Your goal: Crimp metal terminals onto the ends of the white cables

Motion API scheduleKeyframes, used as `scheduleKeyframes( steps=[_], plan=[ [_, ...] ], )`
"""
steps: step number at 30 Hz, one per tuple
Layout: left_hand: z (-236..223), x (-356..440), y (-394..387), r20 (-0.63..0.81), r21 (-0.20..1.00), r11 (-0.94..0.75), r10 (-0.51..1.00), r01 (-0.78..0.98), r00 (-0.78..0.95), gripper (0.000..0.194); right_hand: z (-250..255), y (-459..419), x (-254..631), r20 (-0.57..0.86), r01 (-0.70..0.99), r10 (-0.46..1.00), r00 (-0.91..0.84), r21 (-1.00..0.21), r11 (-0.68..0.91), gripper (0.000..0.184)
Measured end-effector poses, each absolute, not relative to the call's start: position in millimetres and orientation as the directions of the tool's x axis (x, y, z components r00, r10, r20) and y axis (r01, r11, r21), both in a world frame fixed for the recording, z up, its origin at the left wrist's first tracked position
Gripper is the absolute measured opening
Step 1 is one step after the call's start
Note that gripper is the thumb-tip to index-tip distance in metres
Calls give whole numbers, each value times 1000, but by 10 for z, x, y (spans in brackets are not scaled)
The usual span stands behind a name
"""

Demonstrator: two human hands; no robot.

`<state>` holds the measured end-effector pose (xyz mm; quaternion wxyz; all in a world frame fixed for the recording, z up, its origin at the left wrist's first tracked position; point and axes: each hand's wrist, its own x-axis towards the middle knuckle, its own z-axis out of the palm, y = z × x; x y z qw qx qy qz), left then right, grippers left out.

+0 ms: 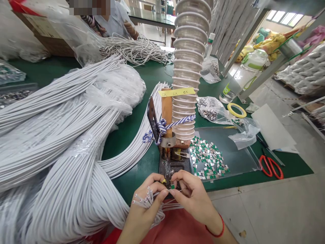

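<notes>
Left hand (144,206) clenching several white wires (138,202), right hand (191,193) pinching one small green clip (172,186) at one black bench press (172,166); many green-and-silver clips (208,159) on one clear plastic sheet (241,152) just beside; one red scissors (270,167), one yellow tape roll (236,110) farther right.

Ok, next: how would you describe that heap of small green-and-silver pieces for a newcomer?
Find the tall ribbed clear hose on the green bench. At its foot, right of the person's right hand, a clear sheet carries the heap: small metal pieces lying loose, unlike the bagged ones nearby.
</notes>
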<state>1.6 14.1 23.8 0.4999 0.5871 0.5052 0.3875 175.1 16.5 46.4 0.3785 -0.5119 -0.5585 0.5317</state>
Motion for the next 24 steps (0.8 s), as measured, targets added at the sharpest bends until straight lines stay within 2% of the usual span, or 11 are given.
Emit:
scheduleKeyframes(
  steps=[10,14,18,21,24],
  plan=[
    [223,-14,150,-30,971,-25,974,237,226,24,436,152,1773,-146,167,971,-189,-979,-115,14],
    [294,-23,183,5,961,-79,963,264,270,17,439,155,1771,-143,154,972,-185,-981,-115,14],
    [334,-4,191,47,959,-121,959,256,278,18,445,162,1769,-143,134,971,-193,-984,-119,11],
    [326,18,183,72,955,-140,965,261,253,21,423,139,1786,-143,62,974,-176,-989,-134,13],
    [308,33,174,98,949,-152,975,275,200,21,375,99,1806,-73,-48,986,-150,-996,-81,14]
  ],
)
